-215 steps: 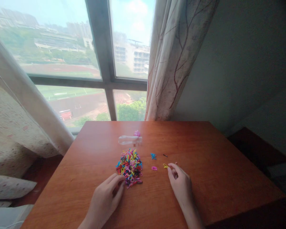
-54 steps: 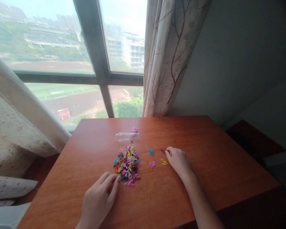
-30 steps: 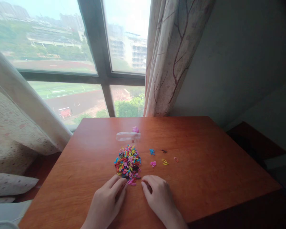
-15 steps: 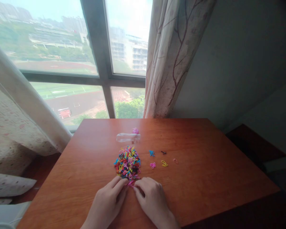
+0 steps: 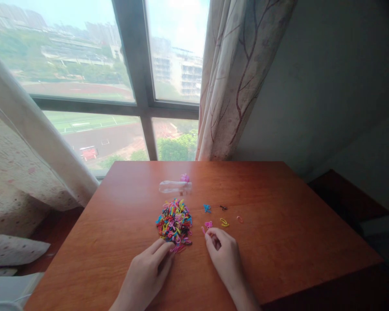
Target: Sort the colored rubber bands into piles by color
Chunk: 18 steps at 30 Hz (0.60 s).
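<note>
Pink band (image 5: 203, 230), slim loop, pinched in right hand (image 5: 225, 250); left hand (image 5: 148, 264) at multicoloured pile (image 5: 174, 221), grip unclear.

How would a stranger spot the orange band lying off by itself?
On the brown table, find the big multicoloured pile. Look right of it, past the pink cluster and the yellow loop, to the orange band. It is a pale ring, the farthest right of all the loose pieces.

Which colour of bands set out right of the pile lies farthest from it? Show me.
The orange band, rightmost of all; the blue group, black group, yellow group and pink group lie nearer the pile.
</note>
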Motion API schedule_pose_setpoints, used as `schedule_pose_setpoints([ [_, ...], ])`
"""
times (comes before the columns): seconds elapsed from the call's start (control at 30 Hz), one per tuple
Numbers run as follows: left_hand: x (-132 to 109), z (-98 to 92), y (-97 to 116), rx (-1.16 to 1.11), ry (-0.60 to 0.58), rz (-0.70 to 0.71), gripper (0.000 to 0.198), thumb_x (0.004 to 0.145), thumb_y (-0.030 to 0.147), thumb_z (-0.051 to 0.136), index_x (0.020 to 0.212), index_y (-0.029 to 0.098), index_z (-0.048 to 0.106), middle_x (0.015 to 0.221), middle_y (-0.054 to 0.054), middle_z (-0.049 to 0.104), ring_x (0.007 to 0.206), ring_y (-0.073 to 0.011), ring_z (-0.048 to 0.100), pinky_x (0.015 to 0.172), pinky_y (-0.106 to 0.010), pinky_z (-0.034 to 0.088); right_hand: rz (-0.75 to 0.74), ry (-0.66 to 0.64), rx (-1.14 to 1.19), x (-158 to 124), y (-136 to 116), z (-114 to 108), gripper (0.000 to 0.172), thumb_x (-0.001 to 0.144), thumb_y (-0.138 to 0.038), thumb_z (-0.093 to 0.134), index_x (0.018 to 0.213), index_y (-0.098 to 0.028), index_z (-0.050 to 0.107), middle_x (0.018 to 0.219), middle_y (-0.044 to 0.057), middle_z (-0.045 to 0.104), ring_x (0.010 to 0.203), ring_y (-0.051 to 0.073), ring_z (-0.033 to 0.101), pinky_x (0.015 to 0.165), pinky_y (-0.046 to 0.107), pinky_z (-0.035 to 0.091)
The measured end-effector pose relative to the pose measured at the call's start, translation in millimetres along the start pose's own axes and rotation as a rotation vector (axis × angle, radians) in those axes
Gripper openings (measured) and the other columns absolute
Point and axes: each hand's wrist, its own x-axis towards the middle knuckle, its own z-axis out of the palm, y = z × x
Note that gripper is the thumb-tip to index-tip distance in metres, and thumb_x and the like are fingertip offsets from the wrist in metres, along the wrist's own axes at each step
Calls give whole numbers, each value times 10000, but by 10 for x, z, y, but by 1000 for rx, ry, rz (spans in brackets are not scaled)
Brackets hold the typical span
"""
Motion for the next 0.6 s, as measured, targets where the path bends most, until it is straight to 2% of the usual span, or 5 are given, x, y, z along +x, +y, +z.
schedule_pose_setpoints([
  [0.17,-1,5,-9,-10,1,-13,191,931,209,476,1005,278,638,965,3,725,799,-137,723,678,-193,555,39,70,-52,81,140,-23,290,940,-377,512,758,-207,660,599,-3,607,512,136,545,509,213,384],
  [0.4,-12,-1,-13,-8,0,-4,200,936,200,463,1016,270,632,990,-12,728,825,-142,726,705,-196,556,66,72,-142,81,123,2,256,940,-346,518,769,-214,655,605,-7,609,527,144,558,540,225,375],
  [0.6,3,-9,-9,10,10,6,187,935,207,473,1012,271,631,980,-4,732,812,-137,729,706,-192,556,65,69,-57,56,101,-9,233,950,-316,499,833,-206,668,707,22,659,598,153,594,588,230,415],
])
